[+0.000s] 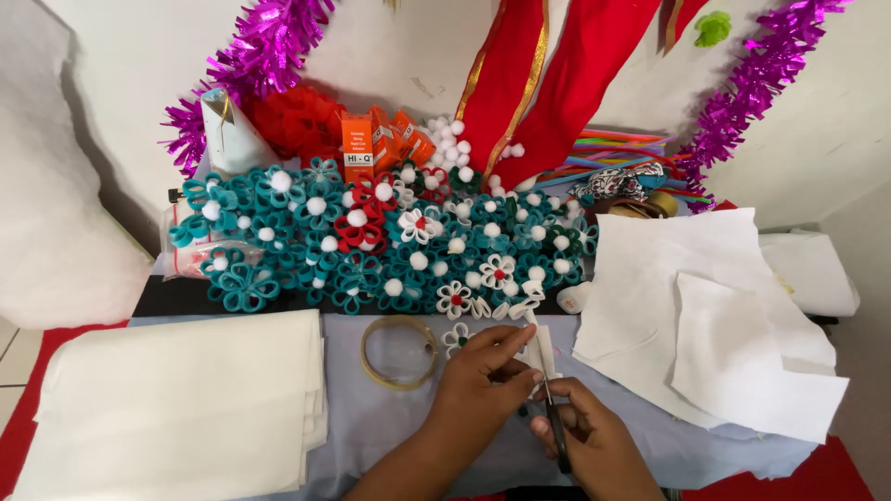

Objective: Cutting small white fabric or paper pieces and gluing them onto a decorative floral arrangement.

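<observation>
My left hand pinches a narrow strip of white felt that stands up from between thumb and fingers. My right hand grips black-handled scissors whose blades meet the strip's lower end. A small white felt flower lies on the pale blue cloth just beyond my left fingers. Both hands work over the cloth at the near middle of the table.
A heap of teal, red and white felt flowers with pompom centres fills the back. A tape ring lies left of my hands. Folded white felt sits left, cut white sheets right. Orange boxes, tinsel and red ribbon stand behind.
</observation>
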